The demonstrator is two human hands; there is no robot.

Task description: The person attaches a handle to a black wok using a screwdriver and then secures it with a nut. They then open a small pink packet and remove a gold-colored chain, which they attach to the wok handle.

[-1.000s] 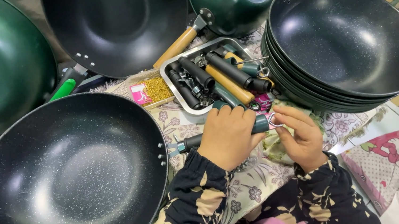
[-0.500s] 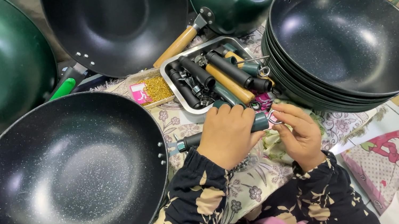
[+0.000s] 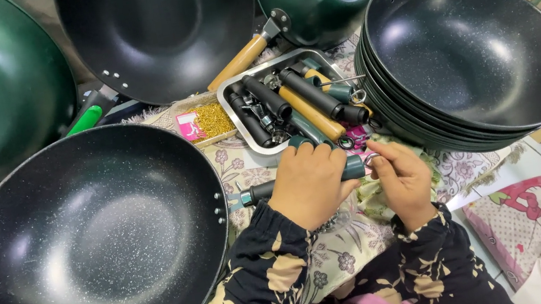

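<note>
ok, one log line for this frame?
left hand: grips handle at wok | right hand: fingers at handle end | tray: spare handles

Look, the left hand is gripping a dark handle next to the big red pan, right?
Not quite: the pan is black inside, not red. The head view shows the left hand gripping the dark handle right beside that big pan.

Both forearms reach forward in dark floral sleeves. The left hand (image 3: 310, 183) lies palm down, fingers curled closed in a grip. The right hand (image 3: 403, 181) sits just beside it, fingertips pinched together.
</note>
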